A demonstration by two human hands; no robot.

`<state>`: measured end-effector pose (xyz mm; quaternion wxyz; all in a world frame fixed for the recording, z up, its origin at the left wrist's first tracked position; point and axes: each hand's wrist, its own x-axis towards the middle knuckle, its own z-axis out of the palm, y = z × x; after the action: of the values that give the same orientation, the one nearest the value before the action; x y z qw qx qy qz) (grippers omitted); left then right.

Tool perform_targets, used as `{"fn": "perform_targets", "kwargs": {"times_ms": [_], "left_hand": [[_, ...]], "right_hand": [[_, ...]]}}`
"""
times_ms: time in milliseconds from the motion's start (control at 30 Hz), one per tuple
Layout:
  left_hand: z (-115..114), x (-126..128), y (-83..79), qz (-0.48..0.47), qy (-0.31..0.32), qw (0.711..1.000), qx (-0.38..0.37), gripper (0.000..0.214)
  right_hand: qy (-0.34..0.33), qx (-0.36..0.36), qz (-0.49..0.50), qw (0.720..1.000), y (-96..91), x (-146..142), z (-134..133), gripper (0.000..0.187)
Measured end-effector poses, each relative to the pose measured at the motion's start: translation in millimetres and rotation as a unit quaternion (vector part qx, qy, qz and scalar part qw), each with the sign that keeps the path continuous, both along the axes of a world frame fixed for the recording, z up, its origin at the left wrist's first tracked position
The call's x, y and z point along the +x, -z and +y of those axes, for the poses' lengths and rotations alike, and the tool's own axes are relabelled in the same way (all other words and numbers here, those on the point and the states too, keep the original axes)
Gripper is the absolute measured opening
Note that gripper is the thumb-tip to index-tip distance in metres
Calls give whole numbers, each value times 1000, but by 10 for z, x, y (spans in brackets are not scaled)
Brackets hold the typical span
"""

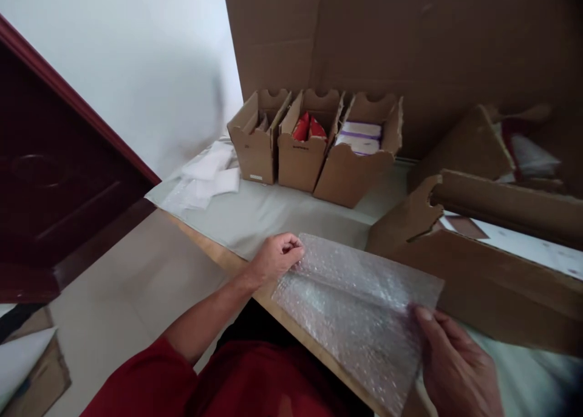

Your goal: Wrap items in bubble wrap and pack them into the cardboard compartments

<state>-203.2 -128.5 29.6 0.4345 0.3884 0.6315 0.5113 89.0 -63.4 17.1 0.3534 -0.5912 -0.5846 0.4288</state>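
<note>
A clear sheet of bubble wrap (350,301) stretches between my two hands, over the table's front edge. At its left side my left hand (277,256) is closed, pinching the sheet between thumb and fingers. My right hand (458,359) grips the opposite side, thumb on top and the fingers partly hidden beneath. A crease or fold runs lengthwise across the sheet. Close behind its right end stands a large open cardboard box (496,271) with white and brown flat items inside.
Three cardboard bins stand at the back: one with a brownish item (263,123), one with red packets (310,128), one with white-and-purple packs (359,138). White foam pouches (212,174) lie at the table's left end. Another cardboard box (464,141) sits at the right.
</note>
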Motion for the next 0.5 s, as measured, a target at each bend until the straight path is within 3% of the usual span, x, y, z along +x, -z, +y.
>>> {"fn": "perform_targets", "kwargs": {"times_ms": [133,267,400,500], "left_hand": [[38,-89,113,109,-42,993,-24,7],[18,-199,104,155,-65,986,-15,11],[-18,-295,73,162,-33,986,-31,28],[-45,-304,93,196,-3,980,-38,22]], "right_hand": [[-5,-36,-6,999,80,7,65,47],[-53,-26,-45,997,61,-39,147,44],[-88,17,-73,993,27,-153,222,44],[-126,12,-54,990,49,-220,244,46]]}}
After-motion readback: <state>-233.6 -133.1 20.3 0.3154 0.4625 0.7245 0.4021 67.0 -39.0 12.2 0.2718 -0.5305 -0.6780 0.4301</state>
